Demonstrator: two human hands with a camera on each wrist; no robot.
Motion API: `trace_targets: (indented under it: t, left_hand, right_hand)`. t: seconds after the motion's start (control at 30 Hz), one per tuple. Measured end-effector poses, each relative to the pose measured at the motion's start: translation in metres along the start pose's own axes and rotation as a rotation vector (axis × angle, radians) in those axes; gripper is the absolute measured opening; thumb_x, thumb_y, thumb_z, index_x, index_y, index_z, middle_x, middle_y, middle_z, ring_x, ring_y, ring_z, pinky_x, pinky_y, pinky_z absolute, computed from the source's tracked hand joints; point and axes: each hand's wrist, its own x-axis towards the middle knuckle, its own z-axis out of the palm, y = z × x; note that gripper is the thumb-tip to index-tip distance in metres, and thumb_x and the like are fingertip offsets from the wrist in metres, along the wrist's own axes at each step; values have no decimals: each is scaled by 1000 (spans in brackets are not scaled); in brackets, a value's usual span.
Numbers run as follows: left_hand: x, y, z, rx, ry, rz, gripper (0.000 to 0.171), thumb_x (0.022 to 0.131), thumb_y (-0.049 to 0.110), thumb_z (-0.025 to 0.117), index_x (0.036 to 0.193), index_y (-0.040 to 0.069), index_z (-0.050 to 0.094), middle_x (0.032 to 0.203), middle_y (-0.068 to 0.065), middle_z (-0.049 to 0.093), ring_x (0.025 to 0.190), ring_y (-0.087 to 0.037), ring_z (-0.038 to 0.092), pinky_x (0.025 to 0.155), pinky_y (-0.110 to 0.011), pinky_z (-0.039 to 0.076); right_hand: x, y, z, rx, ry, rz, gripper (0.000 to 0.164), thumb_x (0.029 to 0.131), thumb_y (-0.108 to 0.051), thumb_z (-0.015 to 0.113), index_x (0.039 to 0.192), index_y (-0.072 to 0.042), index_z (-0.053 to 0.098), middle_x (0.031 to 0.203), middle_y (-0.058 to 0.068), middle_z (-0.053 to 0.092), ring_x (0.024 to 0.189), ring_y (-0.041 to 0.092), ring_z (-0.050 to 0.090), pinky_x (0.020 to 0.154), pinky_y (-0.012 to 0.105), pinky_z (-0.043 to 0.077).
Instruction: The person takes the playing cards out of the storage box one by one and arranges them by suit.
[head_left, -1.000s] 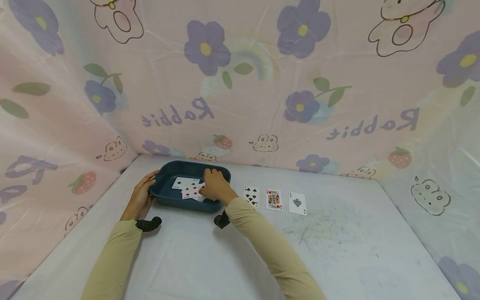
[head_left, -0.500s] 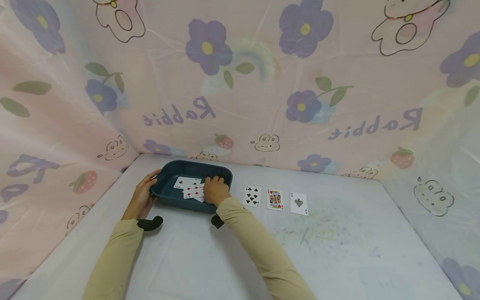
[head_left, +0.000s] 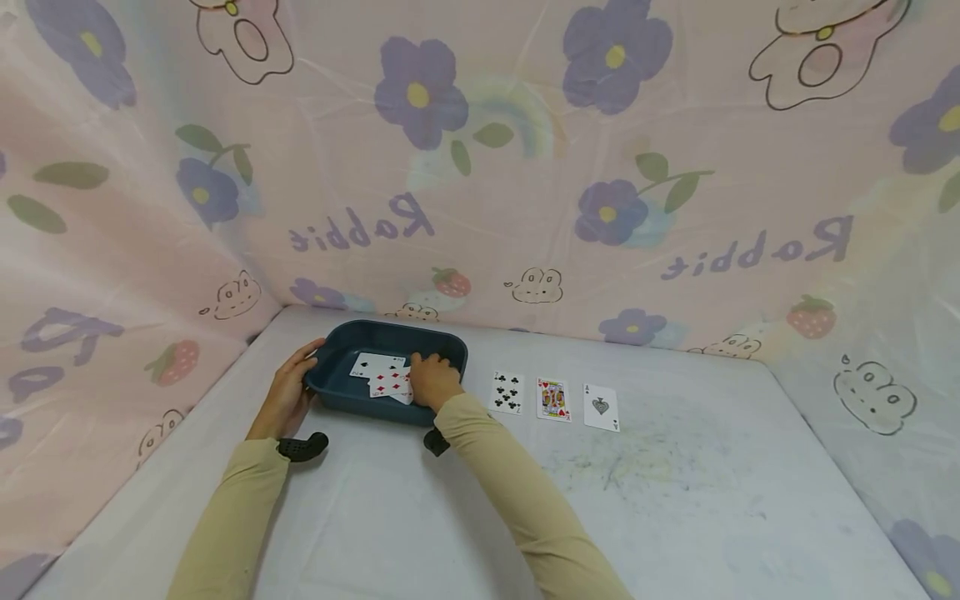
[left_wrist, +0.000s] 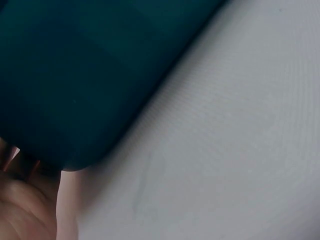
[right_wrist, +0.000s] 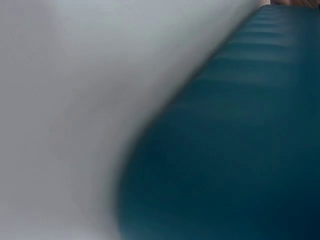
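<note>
In the head view, a dark blue-green tray (head_left: 348, 402) stands at the back left of the table with several playing cards in it. A card with black spades (head_left: 372, 363) lies partly under a card with red diamonds (head_left: 388, 383). My left hand (head_left: 287, 389) holds the tray's left end, fingers at the rim. Down inside the right half of the tray is my right hand (head_left: 435, 383), fingers bent over the cards; its fingertips are hidden behind the back of the hand, and I cannot tell whether they pinch a card. Both wrist views mostly show the tray's outer wall.
Right of the tray, a row of face-up cards lies on the white table (head_left: 675, 483): a clubs card (head_left: 507, 392), a king of hearts (head_left: 553, 399) and an ace of spades (head_left: 602, 407). A printed curtain (head_left: 480, 192) rises behind the table.
My right hand has dropped lower into the tray's right half and stayed there over the last half second. The left hand keeps its place on the tray. The view has shifted slightly.
</note>
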Motion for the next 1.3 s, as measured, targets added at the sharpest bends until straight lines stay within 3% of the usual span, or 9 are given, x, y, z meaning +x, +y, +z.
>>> trace_targets:
  t: [0.1,0.33,0.57,0.8,1.13,1.3]
  left_hand:
    - [0,0,0,0,5,3,47,108,18,33,153,7,26,151,-15,23,122,-15,44,91,-25,41]
    - [-1,0,0,2,8,0,47,108,18,33,153,7,26,149,-15,25,120,-15,46,89,-24,42]
    - [-1,-1,0,-9,6,-4,47,107,18,34,153,8,26,147,-14,29,118,-13,48,87,-23,43]
    - [0,-2,0,-14,4,-2,48,107,19,35,153,8,26,146,-12,30,119,-14,47,89,-24,43]
    - [-1,-2,0,-14,9,-1,48,107,19,36,153,8,27,143,-10,34,116,-13,49,87,-23,44]
    - [0,-2,-1,-16,7,10,47,107,18,36,152,7,27,141,-10,35,114,-12,50,86,-23,44]
  right_hand:
    - [-9,1,-10,15,-3,-44,30,100,-23,52,127,-10,51,111,15,58,102,29,58,84,42,50]
    - [-14,5,-9,-11,9,-130,38,98,-24,57,133,-13,49,120,15,56,108,32,55,89,45,47]
    - [-10,5,-6,35,-16,-131,36,97,-21,58,129,-9,48,114,20,56,105,35,56,89,46,46]
    - [-8,5,-6,32,-43,-120,37,100,-23,54,135,-14,46,129,15,51,117,30,48,97,47,41]
    - [-6,8,-6,74,11,-183,43,96,-23,62,136,-20,46,129,9,50,112,27,51,95,45,43]
    - [-2,10,-6,90,44,-230,53,88,-18,74,133,-23,48,129,7,52,111,25,51,95,45,44]
